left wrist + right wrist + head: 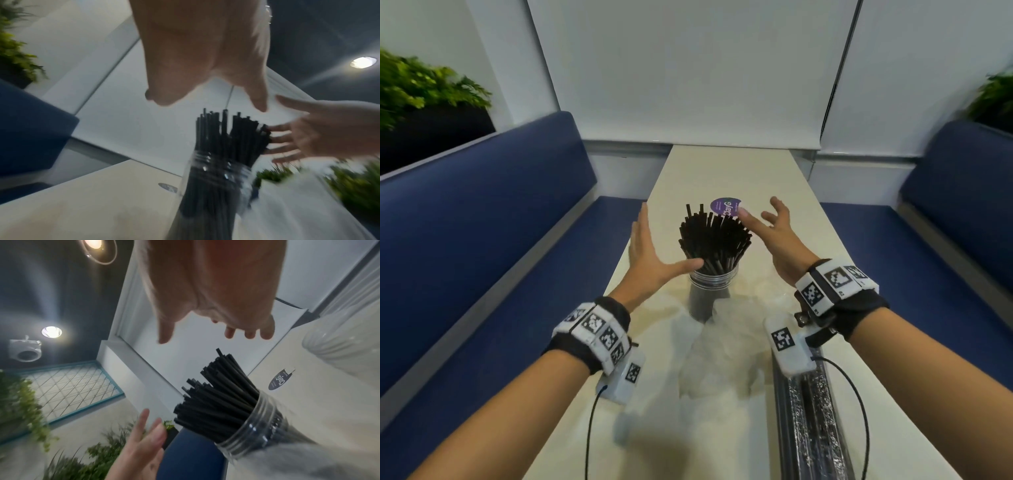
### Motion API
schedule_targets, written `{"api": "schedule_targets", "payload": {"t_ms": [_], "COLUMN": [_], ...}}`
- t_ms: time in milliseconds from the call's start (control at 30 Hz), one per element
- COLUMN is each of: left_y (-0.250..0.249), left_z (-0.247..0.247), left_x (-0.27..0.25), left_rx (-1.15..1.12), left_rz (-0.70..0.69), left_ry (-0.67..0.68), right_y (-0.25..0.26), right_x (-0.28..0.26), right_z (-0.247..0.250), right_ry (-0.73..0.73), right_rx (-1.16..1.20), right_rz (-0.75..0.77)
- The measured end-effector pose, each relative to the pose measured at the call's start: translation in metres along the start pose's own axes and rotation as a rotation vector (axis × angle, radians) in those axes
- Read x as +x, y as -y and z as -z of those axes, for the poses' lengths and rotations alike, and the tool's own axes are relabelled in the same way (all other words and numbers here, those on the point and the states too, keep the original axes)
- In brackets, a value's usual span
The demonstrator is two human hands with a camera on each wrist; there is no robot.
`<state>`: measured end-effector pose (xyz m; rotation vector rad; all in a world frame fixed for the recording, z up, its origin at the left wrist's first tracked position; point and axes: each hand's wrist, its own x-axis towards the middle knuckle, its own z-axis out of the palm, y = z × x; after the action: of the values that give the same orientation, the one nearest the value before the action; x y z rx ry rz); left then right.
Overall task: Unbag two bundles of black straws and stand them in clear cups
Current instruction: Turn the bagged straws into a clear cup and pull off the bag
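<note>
A clear cup [711, 291] stands mid-table holding a fanned bundle of black straws [714, 240]. My left hand [659, 244] is open to the left of the straws, its thumb lying by the cup's rim. My right hand [770, 226] is open on the right, fingers spread, one fingertip at the straw tops. Neither hand holds anything. In the left wrist view the right hand's fingertips [273, 139] reach the edge of the straws [230, 134]. A second bundle of straws [812, 411], still in its bag, lies at the near right. A second clear cup [345, 344] stands empty.
A crumpled empty plastic bag [719, 363] lies in front of the cup. A round purple sticker [726, 206] is on the table [736, 171] behind the straws. Blue benches [482, 212] run along both sides, with plants [421, 89] behind them.
</note>
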<state>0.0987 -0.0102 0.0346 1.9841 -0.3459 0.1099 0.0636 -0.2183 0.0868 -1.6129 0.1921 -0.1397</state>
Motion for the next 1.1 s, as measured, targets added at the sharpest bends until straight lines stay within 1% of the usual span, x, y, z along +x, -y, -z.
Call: {"api": "schedule_targets", "payload": {"t_ms": [67, 100, 133, 167, 233, 267, 300, 333, 367, 400, 433, 467, 533, 567, 600, 633, 667, 733, 767, 833, 900, 967, 1033, 1066, 1100], "left_y": [0.001, 0.003, 0.006, 0.010, 0.018, 0.018, 0.014, 0.008, -0.002, -0.015, -0.027, -0.034, -0.039, -0.036, -0.030, -0.023, -0.015, 0.000, 0.006, 0.012, 0.010, 0.003, -0.001, -0.002, -0.001], "left_z": [-0.001, -0.004, -0.009, -0.014, -0.026, -0.031, -0.034, -0.035, -0.035, -0.033, -0.029, -0.024, -0.015, -0.012, -0.010, -0.011, -0.014, -0.022, -0.026, -0.028, -0.028, -0.028, -0.030, -0.032, -0.036], "left_x": [-0.029, -0.041, -0.053, -0.064, -0.081, -0.085, -0.085, -0.081, -0.073, -0.062, -0.048, -0.032, -0.005, 0.004, 0.009, 0.011, 0.011, 0.012, 0.015, 0.024, 0.034, 0.040, 0.048, 0.051, 0.054], "left_rx": [0.124, 0.190, 0.251, 0.299, 0.373, 0.401, 0.408, 0.392, 0.365, 0.326, 0.266, 0.181, -0.081, -0.208, -0.275, -0.286, -0.249, -0.145, -0.127, -0.171, -0.220, -0.211, -0.146, -0.092, -0.040], "left_rz": [-0.196, -0.308, -0.397, -0.460, -0.550, -0.587, -0.608, -0.609, -0.590, -0.540, -0.457, -0.341, -0.065, 0.042, 0.117, 0.171, 0.217, 0.272, 0.282, 0.307, 0.288, 0.231, 0.203, 0.190, 0.169], "left_ry": [-0.094, -0.116, -0.100, -0.047, 0.075, 0.101, 0.100, 0.069, 0.012, -0.056, -0.105, -0.110, -0.002, 0.061, 0.131, 0.207, 0.280, 0.393, 0.421, 0.422, 0.455, 0.540, 0.625, 0.645, 0.627], "right_y": [-0.009, -0.012, -0.016, -0.021, -0.030, -0.034, -0.036, -0.035, -0.033, -0.028, -0.023, -0.018, -0.013, -0.013, -0.015, -0.017, -0.019, -0.023, -0.024, -0.026, -0.024, -0.022, -0.020, -0.019, -0.019], "right_x": [-0.008, -0.013, -0.020, -0.027, -0.041, -0.045, -0.047, -0.047, -0.045, -0.042, -0.038, -0.034, -0.027, -0.025, -0.024, -0.022, -0.020, -0.012, -0.008, 0.003, 0.010, 0.016, 0.023, 0.025, 0.027], "right_z": [0.005, 0.008, 0.010, 0.013, 0.018, 0.020, 0.021, 0.022, 0.023, 0.022, 0.020, 0.017, 0.011, 0.007, 0.003, -0.001, -0.006, -0.015, -0.019, -0.021, -0.021, -0.019, -0.017, -0.017, -0.017], "right_ry": [-0.077, -0.095, -0.081, -0.039, 0.059, 0.079, 0.071, 0.052, 0.044, 0.052, 0.073, 0.102, 0.173, 0.218, 0.261, 0.292, 0.308, 0.318, 0.327, 0.344, 0.346, 0.359, 0.346, 0.327, 0.306], "right_rx": [-0.096, -0.144, -0.197, -0.273, -0.480, -0.573, -0.629, -0.646, -0.628, -0.589, -0.540, -0.498, -0.456, -0.456, -0.451, -0.444, -0.430, -0.410, -0.414, -0.394, -0.378, -0.355, -0.304, -0.273, -0.248], "right_rz": [0.019, 0.032, 0.037, 0.031, 0.002, 0.007, 0.026, 0.051, 0.070, 0.075, 0.059, 0.035, -0.033, -0.071, -0.095, -0.106, -0.091, -0.003, 0.042, 0.088, 0.099, 0.098, 0.064, 0.044, 0.032]}}
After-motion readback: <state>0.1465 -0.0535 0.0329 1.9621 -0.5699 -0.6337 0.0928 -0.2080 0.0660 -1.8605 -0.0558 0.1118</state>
